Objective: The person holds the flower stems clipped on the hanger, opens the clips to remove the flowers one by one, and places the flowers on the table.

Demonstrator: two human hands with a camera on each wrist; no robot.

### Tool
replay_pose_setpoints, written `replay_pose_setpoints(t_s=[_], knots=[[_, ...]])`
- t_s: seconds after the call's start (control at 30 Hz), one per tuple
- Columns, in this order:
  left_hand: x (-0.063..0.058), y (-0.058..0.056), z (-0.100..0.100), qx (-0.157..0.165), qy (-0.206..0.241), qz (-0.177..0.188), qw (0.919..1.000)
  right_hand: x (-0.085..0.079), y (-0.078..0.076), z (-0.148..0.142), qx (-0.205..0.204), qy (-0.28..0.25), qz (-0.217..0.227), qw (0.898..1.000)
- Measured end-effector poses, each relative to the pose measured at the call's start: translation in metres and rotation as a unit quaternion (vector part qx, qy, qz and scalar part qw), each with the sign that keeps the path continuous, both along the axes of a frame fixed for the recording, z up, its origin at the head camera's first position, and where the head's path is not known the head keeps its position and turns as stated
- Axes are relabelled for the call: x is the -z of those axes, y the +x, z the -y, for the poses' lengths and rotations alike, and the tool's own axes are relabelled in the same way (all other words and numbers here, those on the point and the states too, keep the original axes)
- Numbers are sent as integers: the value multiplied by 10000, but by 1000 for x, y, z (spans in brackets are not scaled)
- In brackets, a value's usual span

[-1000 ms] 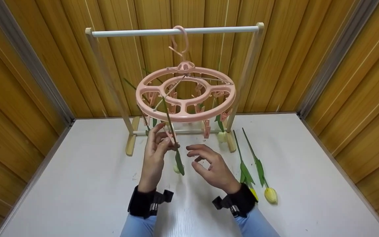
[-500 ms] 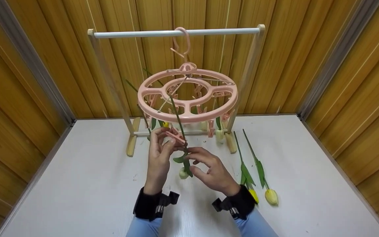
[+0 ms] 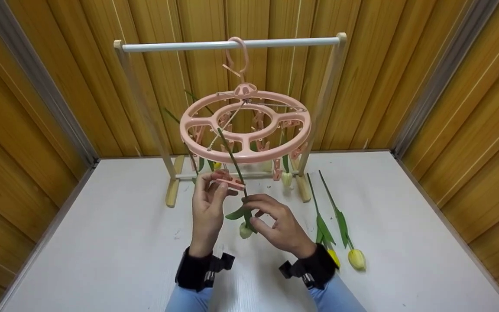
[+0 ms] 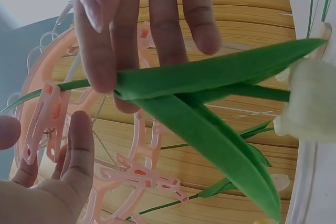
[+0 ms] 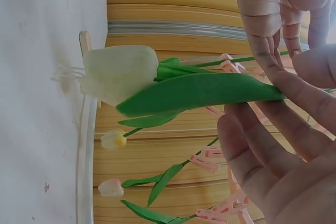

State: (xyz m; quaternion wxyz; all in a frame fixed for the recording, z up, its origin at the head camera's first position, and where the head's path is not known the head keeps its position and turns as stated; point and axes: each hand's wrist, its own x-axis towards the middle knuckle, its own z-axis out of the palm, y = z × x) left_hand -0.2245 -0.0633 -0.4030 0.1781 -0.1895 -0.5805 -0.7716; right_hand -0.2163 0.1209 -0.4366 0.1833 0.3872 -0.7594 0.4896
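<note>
A: What's held in the L hand (image 3: 206, 206)?

B: A pink clip (image 3: 231, 183), pinched btwn thumb & fingers, just below the front rim of the round hanger (image 3: 245, 155).

A: And in the R hand (image 3: 279, 221)?

B: Stem of the white tulip (image 5: 205, 92) is caught btwn index & middle fingers, approx. at the leaf base; thumb's held apart.

A: How's the tulip placed?

B: Slanted, bloom down, stem end up across the hanger's front. Stem's met by the clip's tip; whether it's clamped can't be told.

A: Surroundings?

B: Hanger's hooked on the bar of a rack (image 3: 144, 108); other tulips (image 5: 170, 179) are hung bloom down behind. Two loose tulips (image 3: 356, 260) are laid on the tbl (image 3: 102, 260), R side.
</note>
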Motion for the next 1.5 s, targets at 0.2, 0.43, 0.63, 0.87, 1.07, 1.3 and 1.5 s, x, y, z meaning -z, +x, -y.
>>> replay_pose_setpoints(t_s=[0.2, 0.43, 0.63, 0.87, 1.07, 1.3, 1.5], knots=[[2, -3, 1, -291, -161, -164, 9993, -1, 1, 0, 58, -6, 26, 10000], [2, -3, 3, -302, -213, -171, 9992, -2, 2, 1, 243, -47, -8, 9997], [1, -3, 6, -308, -518, -53, 9982, -2, 1, 2, 298, -289, -96, 9991], [0, -4, 11, -215, -800, 58, 9965, -3, 1, 2, 336, -478, -5, 9983], [0, -4, 14, -117, -905, 160, 9957, -4, 3, 2, 490, -418, 270, 9976], [0, -5, 14, -5, -910, 187, 9957, -7, 4, 2, 701, -357, 526, 9955], [1, -5, 14, 69, -848, 204, 9962, -5, 1, 1, 632, -355, 304, 9969]])
